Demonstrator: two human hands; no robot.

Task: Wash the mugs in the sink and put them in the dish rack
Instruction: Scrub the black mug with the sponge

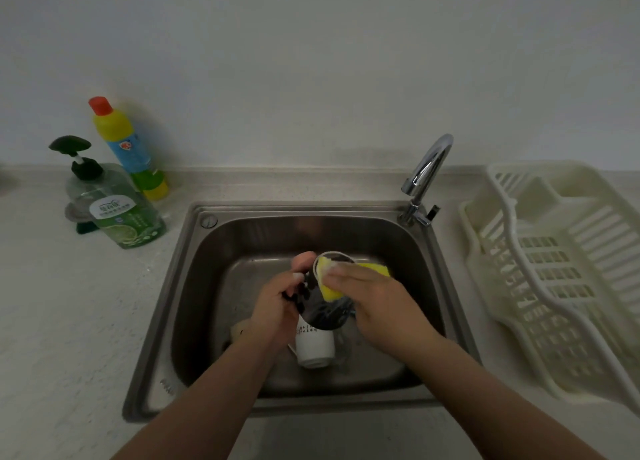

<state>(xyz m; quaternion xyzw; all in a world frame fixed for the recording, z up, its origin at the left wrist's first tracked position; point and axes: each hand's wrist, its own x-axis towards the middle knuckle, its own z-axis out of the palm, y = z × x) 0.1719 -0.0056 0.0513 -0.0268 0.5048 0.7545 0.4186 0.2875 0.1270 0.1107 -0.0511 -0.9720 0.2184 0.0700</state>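
Two mugs in play, both in the sink (194,286). My left hand (277,307) has its fingers curled round the dark mug (323,309), held tilted over the basin, mouth pointing away from me. My right hand (377,300) pinches the yellow sponge (327,279) and presses it over the rim, part of it inside the mouth. Foam shows on the sponge and on my fingertips.

Step in hand: scrubbing mug one. Rinse not yet done; no water visible from the faucet (427,172), which stands beyond my right hand.

White mug (315,347) lies right below my left hand on the sink floor, apparently upside down. Looks untouched, so I'd call the task well under halfway.

Dish rack (554,269) sits on the desk (69,303) well out to the right of my right hand. Nothing in it that I can see.

Next move, my read: finish the rim and inside, then free the right hand to open the tap (lever sits low beside the faucet base), rinse, carry across to the rack. Wet soapy glaze will be slippery, so the left hand grip needs to stay firm.

Out beyond my left hand: green soap pump bottle (121,213), yellow cleaner bottle (128,147) behind it. Not needed now, sponge already lathered.
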